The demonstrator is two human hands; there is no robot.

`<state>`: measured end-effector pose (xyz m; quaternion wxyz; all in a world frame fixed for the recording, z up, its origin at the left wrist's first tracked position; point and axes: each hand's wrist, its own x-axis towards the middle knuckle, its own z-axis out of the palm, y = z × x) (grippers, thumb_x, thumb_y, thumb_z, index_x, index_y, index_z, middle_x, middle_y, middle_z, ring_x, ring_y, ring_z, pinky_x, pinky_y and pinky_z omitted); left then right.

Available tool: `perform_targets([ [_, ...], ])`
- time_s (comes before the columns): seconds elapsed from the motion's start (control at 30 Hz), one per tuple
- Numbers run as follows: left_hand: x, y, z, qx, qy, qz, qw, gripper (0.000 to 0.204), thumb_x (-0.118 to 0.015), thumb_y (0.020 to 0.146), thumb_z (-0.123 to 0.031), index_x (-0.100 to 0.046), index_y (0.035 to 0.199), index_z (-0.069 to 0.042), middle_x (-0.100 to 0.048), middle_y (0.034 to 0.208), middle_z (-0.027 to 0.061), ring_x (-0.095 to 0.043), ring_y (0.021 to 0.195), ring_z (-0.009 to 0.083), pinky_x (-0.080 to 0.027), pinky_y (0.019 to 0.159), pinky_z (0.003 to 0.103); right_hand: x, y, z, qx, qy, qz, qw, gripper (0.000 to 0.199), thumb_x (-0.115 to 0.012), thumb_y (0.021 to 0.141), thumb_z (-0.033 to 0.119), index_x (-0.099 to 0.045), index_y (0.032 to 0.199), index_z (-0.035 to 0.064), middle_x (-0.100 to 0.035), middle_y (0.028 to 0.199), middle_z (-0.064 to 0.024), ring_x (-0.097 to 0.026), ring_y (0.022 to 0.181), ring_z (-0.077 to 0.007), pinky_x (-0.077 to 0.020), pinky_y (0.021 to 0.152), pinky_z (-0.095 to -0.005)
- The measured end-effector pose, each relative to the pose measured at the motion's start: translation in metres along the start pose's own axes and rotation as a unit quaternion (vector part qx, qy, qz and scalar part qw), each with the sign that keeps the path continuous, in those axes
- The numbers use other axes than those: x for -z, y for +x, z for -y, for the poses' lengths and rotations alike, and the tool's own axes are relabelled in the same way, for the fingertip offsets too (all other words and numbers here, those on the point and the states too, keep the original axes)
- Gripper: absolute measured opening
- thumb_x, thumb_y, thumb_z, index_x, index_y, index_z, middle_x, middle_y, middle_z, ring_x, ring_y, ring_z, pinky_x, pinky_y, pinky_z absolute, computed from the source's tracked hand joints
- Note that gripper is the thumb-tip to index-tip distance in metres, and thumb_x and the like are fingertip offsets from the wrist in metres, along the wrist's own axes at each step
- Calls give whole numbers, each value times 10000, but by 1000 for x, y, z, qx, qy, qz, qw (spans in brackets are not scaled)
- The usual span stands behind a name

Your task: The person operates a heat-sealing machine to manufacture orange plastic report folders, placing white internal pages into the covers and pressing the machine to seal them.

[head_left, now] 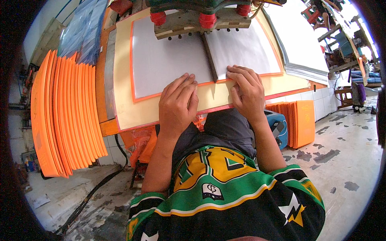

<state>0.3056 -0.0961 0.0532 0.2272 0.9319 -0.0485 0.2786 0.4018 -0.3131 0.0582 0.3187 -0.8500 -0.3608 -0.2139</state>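
Observation:
An orange folder cover (133, 80) lies spread out on a pale yellow board (122, 60), with whitish translucent sheets (173, 56) over its two halves. A narrow dark bar (210, 60) runs down the middle between the halves. My left hand (179, 102) rests at the near edge of the left half, its fingers stretched forward and the thumb apart. My right hand (247, 92) lies on the near edge of the right half, close to the bar's end, fingers extended over the sheet. Neither hand grips anything that I can see.
Above the cover's far part hangs a machine head (201, 26) with red knobs. Many orange covers (68, 116) stand stacked at the left beside blue plastic sheets (82, 28). White sheets (297, 40) are piled at the right. More orange covers (303, 124) and a blue box (277, 124) sit below.

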Motion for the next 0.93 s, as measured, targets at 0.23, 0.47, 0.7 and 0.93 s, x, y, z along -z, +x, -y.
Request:
perform_targets([
  [0.23, -1, 1, 1, -2, -10, -2, 1000, 205, -668, 958, -73, -753, 1137, -18, -746, 1291, 118, -660, 1285, 287, -493, 1093, 443, 0, 0, -1, -2, 6, -4, 1000, 305, -662, 791, 49, -700, 1094, 44, -733, 1237, -95, -664, 1222, -299, -493, 1063, -452],
  [0.47, -3, -1, 4, -14, -12, -16, 1000, 189, -679, 909, -52, -736, 1084, -10, -756, 1250, 119, -665, 1267, 281, -513, 1061, 447, 0, 0, 1, -3, 0, -5, 1000, 305, -661, 788, 48, -699, 1091, 38, -734, 1234, -98, -665, 1215, -305, -498, 1062, -449],
  [0.7, -2, -1, 5, -7, -12, 1, 1000, 252, -667, 947, -83, -744, 1181, -29, -737, 1308, 105, -657, 1287, 292, -495, 1090, 446, 0, 0, -1, 6, -2, -4, 1000, 312, -668, 792, 56, -698, 1102, 41, -736, 1231, -101, -668, 1208, -307, -500, 1058, -449],
  [0.93, 4, 4, -2, -22, 22, 45, 999, 431, -707, 946, -207, -661, 1350, -64, -648, 1434, 127, -564, 1382, 253, -421, 1158, 446, -1, -1, -3, 4, -9, 0, 1000, 317, -679, 790, 54, -700, 1106, 51, -735, 1241, -107, -668, 1214, -306, -494, 1061, -445],
])
